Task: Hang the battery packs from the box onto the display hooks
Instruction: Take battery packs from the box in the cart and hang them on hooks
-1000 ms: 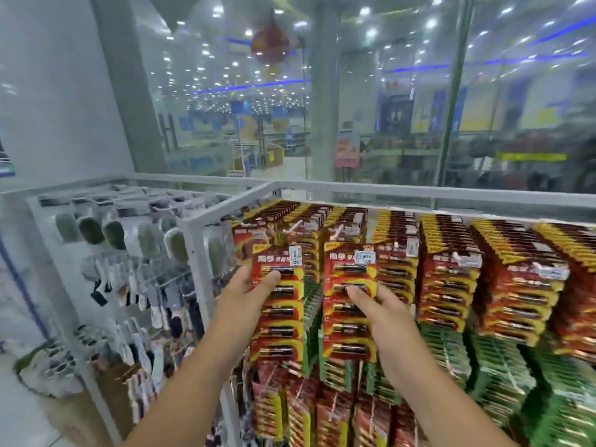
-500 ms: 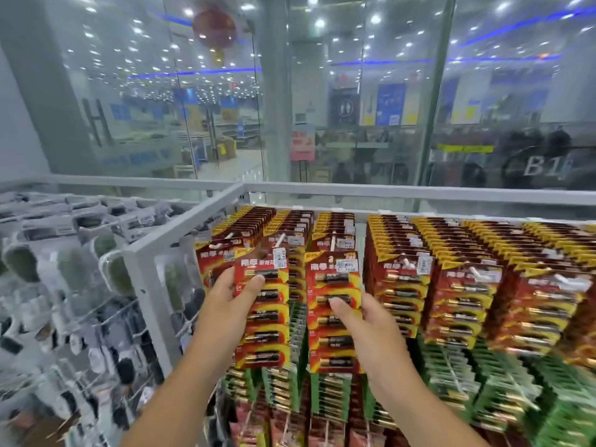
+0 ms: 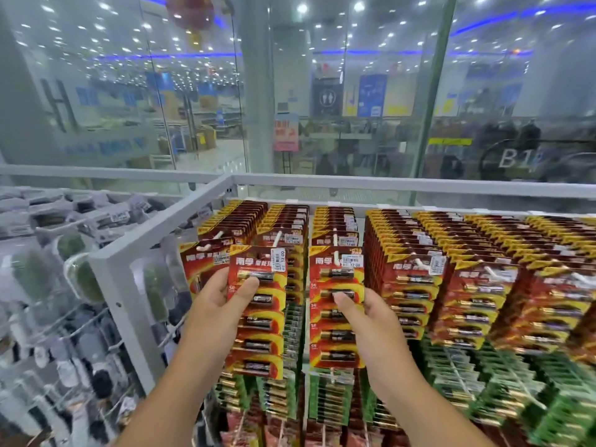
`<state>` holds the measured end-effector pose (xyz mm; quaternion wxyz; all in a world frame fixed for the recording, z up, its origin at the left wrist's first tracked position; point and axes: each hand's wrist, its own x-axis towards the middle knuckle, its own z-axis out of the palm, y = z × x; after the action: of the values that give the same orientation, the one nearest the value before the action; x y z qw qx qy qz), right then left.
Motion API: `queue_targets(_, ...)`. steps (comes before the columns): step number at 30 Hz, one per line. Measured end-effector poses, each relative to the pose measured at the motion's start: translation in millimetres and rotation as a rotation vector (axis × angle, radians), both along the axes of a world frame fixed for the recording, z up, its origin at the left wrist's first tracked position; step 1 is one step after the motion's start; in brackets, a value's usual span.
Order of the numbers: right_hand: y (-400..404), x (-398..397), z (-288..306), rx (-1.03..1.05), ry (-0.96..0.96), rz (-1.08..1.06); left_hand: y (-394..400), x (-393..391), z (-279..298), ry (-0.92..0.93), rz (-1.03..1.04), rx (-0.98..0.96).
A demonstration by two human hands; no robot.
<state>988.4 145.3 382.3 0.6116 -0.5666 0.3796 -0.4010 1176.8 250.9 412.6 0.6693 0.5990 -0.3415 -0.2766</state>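
Head view: over the last second I've lifted my left hand (image 3: 219, 304) with its red battery strip (image 3: 256, 312) toward the top-row hooks (image 3: 278, 237), though it isn't threaded yet. My right hand (image 3: 361, 314) grips the neighbouring strip (image 3: 335, 311), which looks already hung. Each hand is clamped on its own strip, hands apart.
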Motion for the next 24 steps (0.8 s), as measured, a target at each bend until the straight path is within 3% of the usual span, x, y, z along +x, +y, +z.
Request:
queue_targets(12, -20.3, 32.9, -9.5, -0.026, -0.026, -0.154, -43.5, -4.8, -3.1, -0.02, 0.002, -0.006)
queue_targets(24, -53.5, 57.3, -18.6, -0.06, 0.025, -0.374, -92.2, 10.6, -29.4, 0.054, 0.217, 0.078)
